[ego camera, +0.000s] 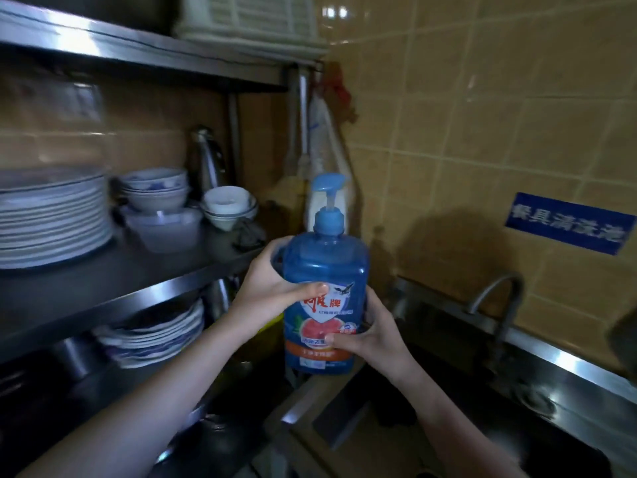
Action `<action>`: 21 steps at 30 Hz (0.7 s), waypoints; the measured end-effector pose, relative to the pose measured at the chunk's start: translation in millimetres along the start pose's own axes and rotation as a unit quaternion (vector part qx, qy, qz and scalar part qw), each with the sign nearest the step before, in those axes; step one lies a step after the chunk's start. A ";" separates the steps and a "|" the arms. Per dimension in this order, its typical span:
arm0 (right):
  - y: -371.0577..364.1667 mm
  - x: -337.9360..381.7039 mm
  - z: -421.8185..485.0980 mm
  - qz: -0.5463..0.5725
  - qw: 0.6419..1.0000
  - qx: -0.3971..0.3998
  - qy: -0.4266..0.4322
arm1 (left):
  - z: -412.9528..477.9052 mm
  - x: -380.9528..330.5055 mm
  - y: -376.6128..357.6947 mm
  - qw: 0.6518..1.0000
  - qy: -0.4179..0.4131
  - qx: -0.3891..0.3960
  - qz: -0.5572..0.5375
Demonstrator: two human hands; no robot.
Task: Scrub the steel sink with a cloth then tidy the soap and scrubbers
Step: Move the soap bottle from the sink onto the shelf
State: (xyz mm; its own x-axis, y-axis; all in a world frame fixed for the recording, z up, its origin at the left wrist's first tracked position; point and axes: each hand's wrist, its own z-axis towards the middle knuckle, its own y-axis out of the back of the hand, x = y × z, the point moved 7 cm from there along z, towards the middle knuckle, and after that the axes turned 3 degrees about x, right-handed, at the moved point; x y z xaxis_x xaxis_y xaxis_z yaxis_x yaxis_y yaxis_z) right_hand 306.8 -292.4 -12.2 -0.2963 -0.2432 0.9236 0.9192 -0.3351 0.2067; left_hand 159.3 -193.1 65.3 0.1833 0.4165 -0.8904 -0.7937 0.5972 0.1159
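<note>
A tan tiled wall (482, 115) closes the corner of a dim kitchen, with a blue sign (568, 222) in white characters fixed to it on the right. Below the sign, the steel sink (565, 370) runs along the wall, its basin dark and its rim catching light, and a curved faucet (496, 298) rises from the back ledge. On the left stands a steel shelf rack (120, 281). Its middle shelf carries a tall stack of white plates (51, 219), blue-patterned bowls (155, 191) resting on a clear plastic container (165, 229), small white bowls (229, 205) and a steel flask (206, 157) behind them. More plates (155, 332) lie tilted on the shelf below, and a white plastic basket (255, 19) sits on the top shelf. Plastic bags (324, 139) hang from the rack's corner post. The blue dish soap pump bottle (325, 270) is upright in the air, in the gap between the rack's front edge and the sink's left end, touching neither. The left hand (275, 284) grips its upper left side with the thumb across the label; the right hand (372, 334) clasps its lower right side, thumb pressed on the label. The middle shelf's front edge lies just beside the left hand, and bare shelf shows in front of the white bowls. The wall corner stands close behind the bottle.
</note>
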 end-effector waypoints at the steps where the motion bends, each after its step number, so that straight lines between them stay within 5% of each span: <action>1: -17.5 2.0 6.8 0.011 1.000 0.011 0.001 | -5.5 -1.4 19.0 1.000 0.002 -0.017 0.007; 21: -240.7 36.2 125.1 0.049 0.980 0.183 0.061 | -57.3 -10.9 252.2 0.969 0.029 -0.222 0.109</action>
State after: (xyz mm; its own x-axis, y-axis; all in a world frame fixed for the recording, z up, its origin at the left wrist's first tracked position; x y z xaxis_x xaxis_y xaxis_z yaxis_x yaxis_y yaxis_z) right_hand 107.2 -106.7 11.9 -0.2104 -0.3729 0.9037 0.9695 0.0390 0.2418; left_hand -76.1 -86.3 79.0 -0.0389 0.4533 -0.8905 -0.9835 0.1404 0.1145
